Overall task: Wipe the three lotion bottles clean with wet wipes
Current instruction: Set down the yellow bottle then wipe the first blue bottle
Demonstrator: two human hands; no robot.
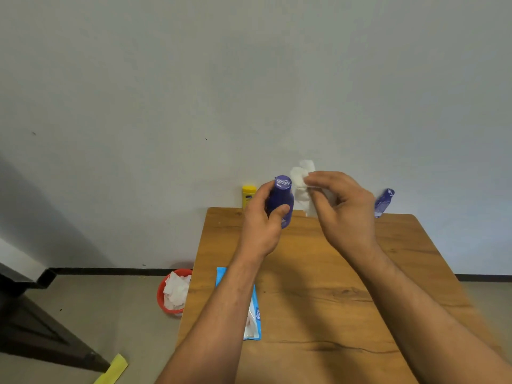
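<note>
My left hand grips a dark blue lotion bottle upright above the far side of the wooden table. My right hand pinches a crumpled white wet wipe just right of the bottle's cap, close to it. A yellow lotion bottle stands at the table's far left corner, partly behind my left hand. Another blue bottle leans against the wall at the far right. A blue wet wipes pack lies near the table's left edge, mostly under my left forearm.
A red bin holding several used white wipes sits on the floor left of the table. Dark furniture stands at the lower left, with a yellow strip on the floor beside it. A pale wall runs behind the table.
</note>
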